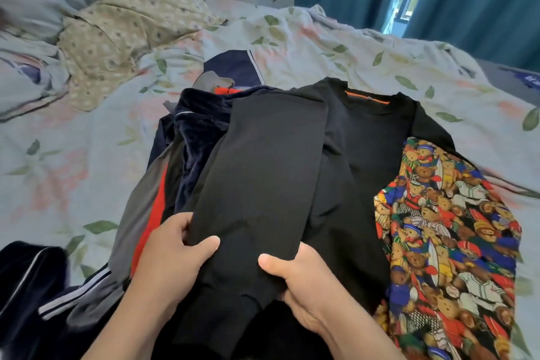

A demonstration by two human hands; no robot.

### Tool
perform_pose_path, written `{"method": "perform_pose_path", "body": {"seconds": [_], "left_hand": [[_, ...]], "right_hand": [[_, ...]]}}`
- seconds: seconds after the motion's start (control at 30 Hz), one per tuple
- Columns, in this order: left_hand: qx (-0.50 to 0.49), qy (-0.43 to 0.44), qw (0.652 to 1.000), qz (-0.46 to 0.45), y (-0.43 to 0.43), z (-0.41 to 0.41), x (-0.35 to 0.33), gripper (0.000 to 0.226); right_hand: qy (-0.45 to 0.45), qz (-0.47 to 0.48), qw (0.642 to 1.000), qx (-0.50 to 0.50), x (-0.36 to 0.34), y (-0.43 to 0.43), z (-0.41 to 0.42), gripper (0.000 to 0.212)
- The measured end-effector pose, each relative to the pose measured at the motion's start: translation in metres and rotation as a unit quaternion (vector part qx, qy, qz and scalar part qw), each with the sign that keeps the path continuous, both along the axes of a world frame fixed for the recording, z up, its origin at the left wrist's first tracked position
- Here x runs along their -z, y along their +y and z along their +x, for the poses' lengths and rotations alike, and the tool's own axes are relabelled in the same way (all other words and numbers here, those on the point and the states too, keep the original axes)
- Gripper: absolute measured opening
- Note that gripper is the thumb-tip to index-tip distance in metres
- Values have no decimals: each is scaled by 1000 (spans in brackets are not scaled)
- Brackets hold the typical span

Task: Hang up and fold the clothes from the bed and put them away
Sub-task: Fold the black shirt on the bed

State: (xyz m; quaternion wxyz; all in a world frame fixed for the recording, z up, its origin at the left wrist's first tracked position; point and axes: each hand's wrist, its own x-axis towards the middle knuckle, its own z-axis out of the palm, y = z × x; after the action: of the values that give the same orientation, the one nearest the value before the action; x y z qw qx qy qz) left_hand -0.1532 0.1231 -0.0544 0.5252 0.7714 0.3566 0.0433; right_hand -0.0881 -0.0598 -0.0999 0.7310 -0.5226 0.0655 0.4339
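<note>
Fingers (201,245) of the left hand (172,257) are being curled round the near edge of the black sleeve (263,172), thumb on top. The right hand (306,286) is being closed on the same sleeve just above its ribbed cuff (222,324), so both hands are being kept full of cloth.

The sleeve is being laid across the chest of the black sweatshirt (368,137), which is being spread collar-away on the floral duvet (321,47). It is being overlapped on the right by a bear-print garment (447,242) and is lying partly over a heap of navy, grey and red clothes (175,172) on the left.

The knit is being judged soft, limp and fairly light. Sagging and creeping folds are to be expected, so the next hold is probably best taken at the shoulder or along a folded edge, not at loose cloth.
</note>
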Motion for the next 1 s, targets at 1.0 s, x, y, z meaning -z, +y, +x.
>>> {"method": "perform_pose_path", "body": {"seconds": [1.0], "left_hand": [[140, -11, 939, -312, -10, 3, -16, 36]], "right_hand": [[-370, -241, 897, -11, -40, -4, -61, 20]]}}
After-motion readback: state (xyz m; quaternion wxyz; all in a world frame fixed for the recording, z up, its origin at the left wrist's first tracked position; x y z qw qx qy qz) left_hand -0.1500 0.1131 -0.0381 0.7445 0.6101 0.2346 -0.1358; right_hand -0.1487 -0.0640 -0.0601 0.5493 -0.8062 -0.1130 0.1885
